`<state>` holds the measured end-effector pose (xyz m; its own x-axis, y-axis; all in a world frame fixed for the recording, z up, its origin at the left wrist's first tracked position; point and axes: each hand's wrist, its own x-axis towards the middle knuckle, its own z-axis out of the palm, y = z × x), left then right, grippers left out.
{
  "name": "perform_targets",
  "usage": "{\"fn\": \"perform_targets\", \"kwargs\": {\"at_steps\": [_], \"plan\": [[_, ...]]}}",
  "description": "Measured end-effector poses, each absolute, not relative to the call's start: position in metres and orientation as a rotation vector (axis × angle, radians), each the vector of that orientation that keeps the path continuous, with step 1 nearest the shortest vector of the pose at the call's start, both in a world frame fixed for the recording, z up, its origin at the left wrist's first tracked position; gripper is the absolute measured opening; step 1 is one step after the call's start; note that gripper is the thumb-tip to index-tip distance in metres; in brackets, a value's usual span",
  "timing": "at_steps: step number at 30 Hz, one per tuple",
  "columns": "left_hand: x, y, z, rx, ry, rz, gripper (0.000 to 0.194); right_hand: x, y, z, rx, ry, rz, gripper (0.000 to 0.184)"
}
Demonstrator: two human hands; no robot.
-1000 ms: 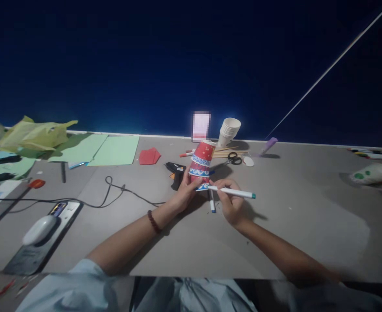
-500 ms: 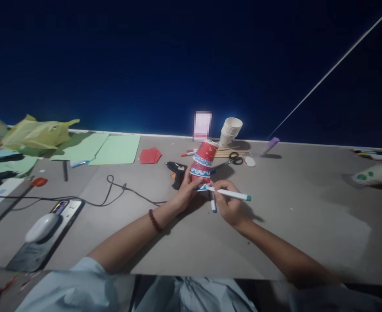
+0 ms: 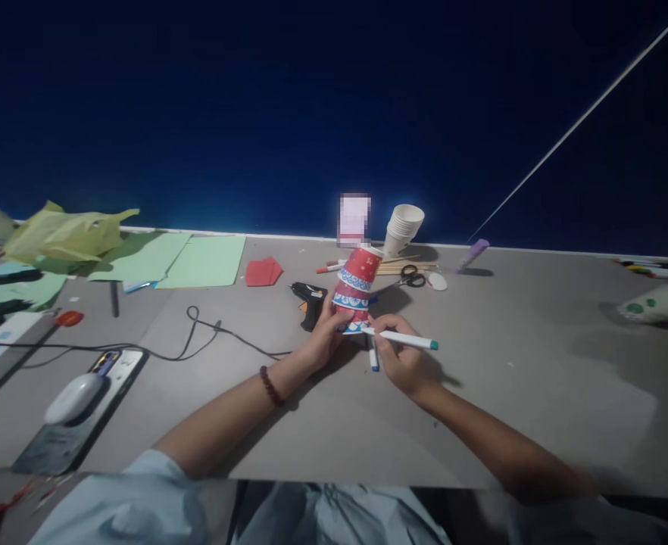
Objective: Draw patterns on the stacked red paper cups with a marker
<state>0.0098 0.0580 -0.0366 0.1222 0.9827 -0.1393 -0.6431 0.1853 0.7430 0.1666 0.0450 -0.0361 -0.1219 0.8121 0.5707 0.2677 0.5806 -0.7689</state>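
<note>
My left hand grips a paper cup painted in red, white and blue bands, upside down and tilted to the right over the grey table. My right hand pinches a white marker with a teal end, its tip touching the cup's lower rim. A second white pen with a blue end lies on the table just under both hands. A dark bead bracelet sits on my left wrist.
A black glue gun with its cable lies left of the cup. Behind are a stack of white cups, scissors, wooden sticks and a red paper piece. Green sheets, a phone and clutter fill the left.
The cup has tilted slightly further right in my left hand, and the marker has shifted a little along the rim. Both arms stay in place.
</note>
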Motion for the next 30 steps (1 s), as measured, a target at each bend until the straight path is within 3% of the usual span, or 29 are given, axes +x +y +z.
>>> {"fn": "perform_targets", "kwargs": {"at_steps": [30], "plan": [[0.0099, 0.0579, -0.0308, 0.584, 0.724, 1.275, 0.087, 0.1666, 0.046, -0.0427, -0.889, -1.635, 0.657, 0.007]]}}
